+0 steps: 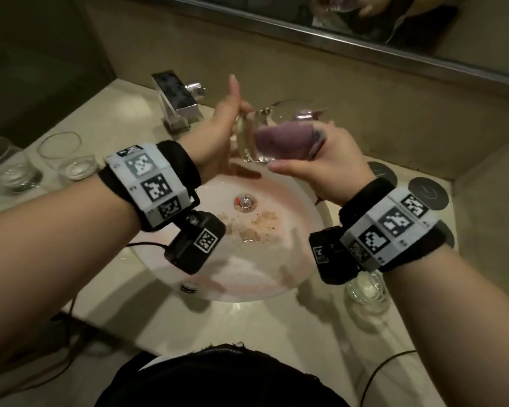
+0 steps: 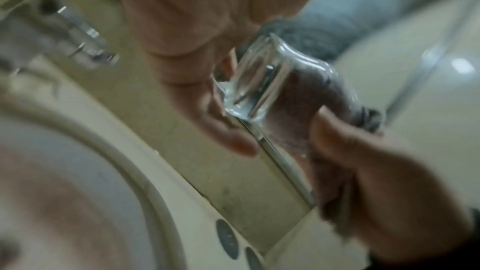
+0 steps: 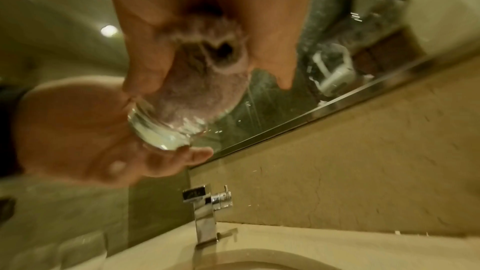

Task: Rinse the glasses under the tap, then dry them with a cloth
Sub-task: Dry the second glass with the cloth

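A clear glass tumbler (image 1: 249, 142) lies on its side in the air over the sink, next to the tap (image 1: 177, 101). My left hand (image 1: 221, 127) presses its palm and fairly straight fingers against the thick base (image 3: 161, 130), and its thumb points up. A purple-grey cloth (image 1: 279, 139) is stuffed into the tumbler and shows through the wall (image 3: 202, 89). My right hand (image 1: 329, 165) grips the bunched cloth at the mouth end, thumb and fingers lying either side of the tumbler (image 2: 259, 81). No water shows at the tap.
The round basin (image 1: 276, 259) below holds crumbs around the drain (image 1: 244, 201). Two tumblers (image 1: 68, 154) (image 1: 9, 168) stand on the counter at left, and one (image 1: 365, 289) at right front under my wrist. Dark round coasters (image 1: 428, 192) lie at right. A mirror (image 1: 365, 24) runs behind.
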The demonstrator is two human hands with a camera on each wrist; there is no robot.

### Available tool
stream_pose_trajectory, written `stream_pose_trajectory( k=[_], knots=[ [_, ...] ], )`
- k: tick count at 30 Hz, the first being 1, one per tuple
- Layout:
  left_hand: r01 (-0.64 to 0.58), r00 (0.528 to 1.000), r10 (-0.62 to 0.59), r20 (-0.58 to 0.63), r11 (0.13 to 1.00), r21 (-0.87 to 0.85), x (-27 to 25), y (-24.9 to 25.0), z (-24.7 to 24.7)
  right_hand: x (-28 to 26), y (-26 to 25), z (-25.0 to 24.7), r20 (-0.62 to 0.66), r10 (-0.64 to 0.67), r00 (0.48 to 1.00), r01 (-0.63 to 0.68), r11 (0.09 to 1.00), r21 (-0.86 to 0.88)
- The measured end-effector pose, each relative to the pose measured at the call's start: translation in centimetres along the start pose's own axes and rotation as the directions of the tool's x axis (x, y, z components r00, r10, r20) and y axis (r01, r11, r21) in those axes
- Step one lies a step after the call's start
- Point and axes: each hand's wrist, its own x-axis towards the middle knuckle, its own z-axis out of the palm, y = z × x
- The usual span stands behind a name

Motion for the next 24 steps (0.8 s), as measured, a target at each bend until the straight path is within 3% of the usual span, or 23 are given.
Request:
stream_pose_trajectory(
  k=[1,3,6,8,9,11,12,13,15,18,21,24],
  knots=[
    [0.082,0.995,-0.08,0.051,0.996,-0.032,-0.3,-0.1,0.1,0.1,0.1,0.2,0.014,-0.029,0.999,0.03,0.995,-0.097],
    [0.14,0.987,-0.13,0.091,0.984,-0.107,-0.6,-0.2,-0.1,0.1,0.2,0.5,0.011,-0.061,0.998,0.062,0.984,-0.17],
    [0.063,0.998,-0.062,0.023,0.995,-0.08,-0.2,-0.1,0.5,-0.1,0.1,0.4,-0.007,-0.044,0.999,0.043,0.994,-0.098],
    [-0.099,0.993,0.105,-0.052,0.99,0.099,-0.4,-0.3,0.6,-0.3,-0.2,0.4,-0.002,0.072,0.997,-0.071,0.982,0.177],
    [-0.221,0.968,0.242,-0.062,0.945,0.24,-0.5,-0.5,0.5,-0.3,-0.2,0.4,0.032,0.142,0.989,-0.144,0.927,0.346],
    [-0.447,0.866,0.5,0.021,0.753,0.484,-1.0,-0.6,0.1,-0.2,0.0,0.2,0.11,0.209,0.972,-0.233,0.771,0.593],
    [-0.507,0.833,0.547,0.087,0.69,0.517,-1.0,-0.8,-0.3,-0.1,0.2,0.1,0.121,0.233,0.965,-0.255,0.728,0.636],
    [-0.52,0.836,0.534,0.129,0.695,0.496,-1.2,-0.8,-0.6,-0.1,0.2,-0.1,0.126,0.243,0.962,-0.266,0.728,0.632],
    [-0.481,0.872,0.464,0.156,0.752,0.451,-1.5,-1.0,-1.1,0.1,0.1,-0.2,0.105,0.231,0.967,-0.252,0.818,0.517],
    [-0.358,0.932,0.353,0.08,0.862,0.36,-2.0,-2.1,-1.1,0.1,-0.6,-0.7,0.168,0.19,0.967,-0.242,0.89,0.386],
    [-0.17,0.985,0.172,-0.029,0.984,0.061,-2.2,-2.8,-0.4,-0.2,-0.9,-1.6,0.214,0.194,0.957,-0.277,0.825,0.492],
    [-0.068,0.997,0.06,-0.04,0.972,-0.224,-2.0,-2.9,-0.3,-0.6,-0.7,-3.1,0.067,0.237,0.969,-0.215,0.682,0.699]
  ],
)
